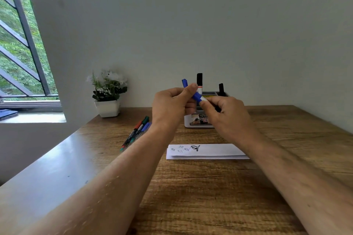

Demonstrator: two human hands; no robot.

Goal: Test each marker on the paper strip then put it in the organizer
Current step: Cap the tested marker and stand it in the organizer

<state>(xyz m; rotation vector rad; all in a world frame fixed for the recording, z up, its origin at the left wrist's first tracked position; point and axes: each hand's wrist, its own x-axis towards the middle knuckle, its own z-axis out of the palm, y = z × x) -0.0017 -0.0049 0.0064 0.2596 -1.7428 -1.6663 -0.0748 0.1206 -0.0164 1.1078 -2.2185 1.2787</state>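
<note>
Marker, blue (196, 97), being pinched between left hand (172, 104) and right hand (224, 114).
Handling likely light, stiff, slick-barrelled; both hands are gripping near cap seam, above paper strip (214, 151).

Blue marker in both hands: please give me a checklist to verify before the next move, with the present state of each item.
1. Blue marker held by left hand and right hand: ok.
2. Cap off, tip exposed: cannot tell; fingers hide the joint.
3. Paper strip has blank space to the right of the marks: ok.
4. Organizer within view behind the hands: ok.
5. Free slot in the organizer: cannot tell.
6. Untested markers lying left of the strip: ok.
</note>
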